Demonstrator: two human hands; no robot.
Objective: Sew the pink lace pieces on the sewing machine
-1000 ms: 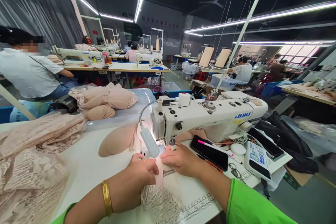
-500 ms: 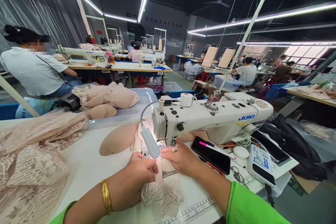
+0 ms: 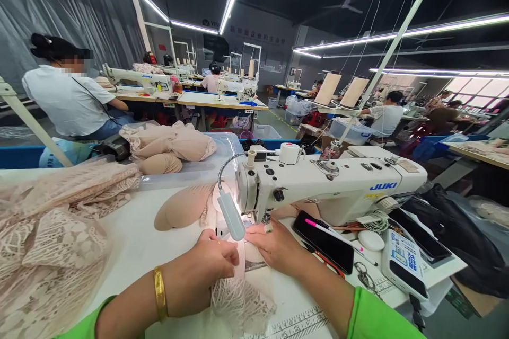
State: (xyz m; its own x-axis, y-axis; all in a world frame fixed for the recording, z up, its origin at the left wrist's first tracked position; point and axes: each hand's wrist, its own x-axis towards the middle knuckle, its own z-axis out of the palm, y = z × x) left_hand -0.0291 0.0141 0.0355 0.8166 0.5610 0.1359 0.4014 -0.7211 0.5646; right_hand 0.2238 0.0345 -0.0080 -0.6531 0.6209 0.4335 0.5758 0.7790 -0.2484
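Observation:
My left hand is closed in a pinch on a piece of pale pink lace fabric lying in front of the needle of a white sewing machine. My right hand lies on the same fabric beside the presser foot, fingers pressed down flat on it. A small grey lamp on a bendy neck hangs over the needle and hides part of the fabric. A gold bangle sits on my left wrist.
A heap of pink lace fills the table's left side. Foam bra cups lie behind the needle. A black phone, pink pen, keys and a white device lie to the right. A seated person works at the back left.
Both hands have crept a little forward toward the needle with the lace fabric. The view has shifted slightly to the left.

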